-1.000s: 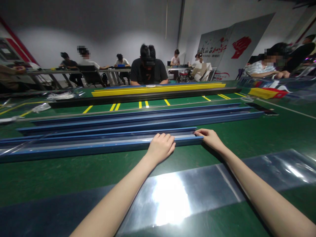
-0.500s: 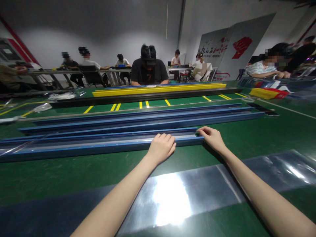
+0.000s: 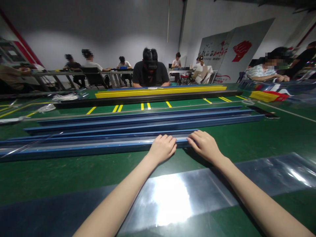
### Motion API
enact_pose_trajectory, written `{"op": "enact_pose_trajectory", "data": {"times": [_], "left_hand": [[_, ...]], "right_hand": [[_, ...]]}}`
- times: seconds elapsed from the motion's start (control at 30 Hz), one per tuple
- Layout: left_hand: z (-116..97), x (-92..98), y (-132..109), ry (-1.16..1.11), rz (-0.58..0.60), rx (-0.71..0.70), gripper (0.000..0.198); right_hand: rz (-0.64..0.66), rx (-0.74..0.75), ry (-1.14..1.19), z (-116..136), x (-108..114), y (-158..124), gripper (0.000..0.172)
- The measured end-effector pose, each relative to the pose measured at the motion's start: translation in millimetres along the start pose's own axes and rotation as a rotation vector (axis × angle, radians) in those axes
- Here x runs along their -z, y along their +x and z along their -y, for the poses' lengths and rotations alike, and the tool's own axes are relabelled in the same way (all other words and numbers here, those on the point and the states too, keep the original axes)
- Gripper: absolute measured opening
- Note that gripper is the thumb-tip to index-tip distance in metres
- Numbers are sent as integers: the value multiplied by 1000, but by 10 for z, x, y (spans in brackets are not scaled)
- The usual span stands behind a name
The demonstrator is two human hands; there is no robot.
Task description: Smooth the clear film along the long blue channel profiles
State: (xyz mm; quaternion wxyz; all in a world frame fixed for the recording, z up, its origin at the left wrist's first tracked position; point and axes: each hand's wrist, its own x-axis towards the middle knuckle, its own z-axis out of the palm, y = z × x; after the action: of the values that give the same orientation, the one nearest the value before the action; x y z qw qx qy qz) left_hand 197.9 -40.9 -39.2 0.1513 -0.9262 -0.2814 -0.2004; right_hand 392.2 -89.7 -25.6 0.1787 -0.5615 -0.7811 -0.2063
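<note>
A long blue U-shaped channel (image 3: 86, 152) lies across the green table, its open side facing up. My left hand (image 3: 162, 148) is closed over its near wall, fingertips reaching into the groove. Close to the channel's right end, my right hand (image 3: 204, 145) is closed on it, with the fingers bent over the walls and the end itself covered. A pale strip (image 3: 133, 140) shows along the groove. Clear film (image 3: 32, 145) lies across the left part of the channel.
More blue channels (image 3: 172, 125) lie parallel just behind. Nearer me is a shiny clear plastic sheet (image 3: 202, 187). Farther back are a dark bar (image 3: 138, 99), a yellow channel (image 3: 160, 91), a phone (image 3: 271, 115) and a yellow-red tray (image 3: 264, 96). A person in black (image 3: 151, 72) sits opposite.
My right hand has moved a little left, from the channel's end tip onto its end section, fingers now over the walls. The left hand has stayed in place on the channel.
</note>
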Motion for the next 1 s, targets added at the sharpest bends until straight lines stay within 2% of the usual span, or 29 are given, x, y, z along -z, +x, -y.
{"op": "enact_pose_trajectory", "data": {"times": [0.1, 0.27, 0.43, 1.0], "left_hand": [[3, 35, 7, -20, 43, 12, 23], [-27, 129, 44, -30, 119, 66, 22], [6, 224, 55, -6, 197, 107, 22], [308, 521, -20, -5, 440, 198, 18]], "right_hand": [[68, 58, 25, 71, -43, -5, 30], [110, 48, 71, 56, -128, -29, 26], [116, 52, 70, 44, -143, -30, 26], [95, 55, 80, 33, -167, -28, 31]]}}
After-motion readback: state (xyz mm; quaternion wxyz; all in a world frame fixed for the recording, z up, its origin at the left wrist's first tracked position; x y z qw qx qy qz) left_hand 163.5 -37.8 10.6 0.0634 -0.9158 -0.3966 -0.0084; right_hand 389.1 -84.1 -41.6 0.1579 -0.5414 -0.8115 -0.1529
